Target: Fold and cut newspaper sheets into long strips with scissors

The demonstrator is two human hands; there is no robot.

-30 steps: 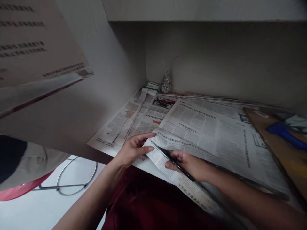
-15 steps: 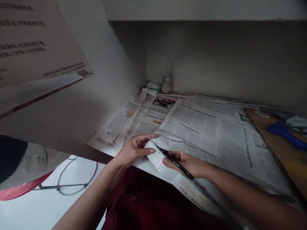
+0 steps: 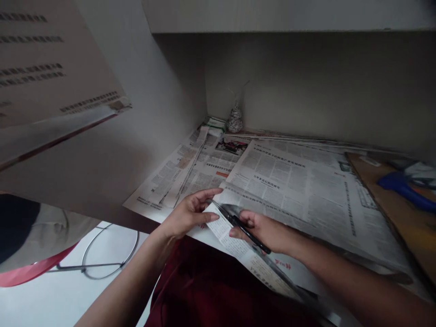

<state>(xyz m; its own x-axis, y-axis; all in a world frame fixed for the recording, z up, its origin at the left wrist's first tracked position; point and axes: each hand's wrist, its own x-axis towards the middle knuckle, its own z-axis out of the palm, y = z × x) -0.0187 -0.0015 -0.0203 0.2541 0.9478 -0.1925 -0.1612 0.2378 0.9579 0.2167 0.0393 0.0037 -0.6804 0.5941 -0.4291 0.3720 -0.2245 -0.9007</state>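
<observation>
From where I'm standing, a dark red garment is covering the person's lap, and a flap of newspaper is lying slantwise just above it, along the near edge of the worktop. The left hand is pinching the flap's upper corner, its thumb resting on the print and its forefinger stretching out above. The right hand is curling round a slim black-handled tool, thumb and fingers closing on it, and the tip is pointing toward the left hand, over the paper; I can't tell whether it's scissors or a knife.

Off to the left and lower down, a metal ring with a rod is showing against a white surface, near a red curved edge. A tan panel with printed characters is leaning into view above.

Beyond the hands, a large newspaper sheet is spreading across the worktop. Cut-looking paper strips are lying to its left, and a brown board is bearing a blue object on the right. Farthest back, a small wound, bottle-shaped piece is standing beside a white and green packet in the corner
</observation>
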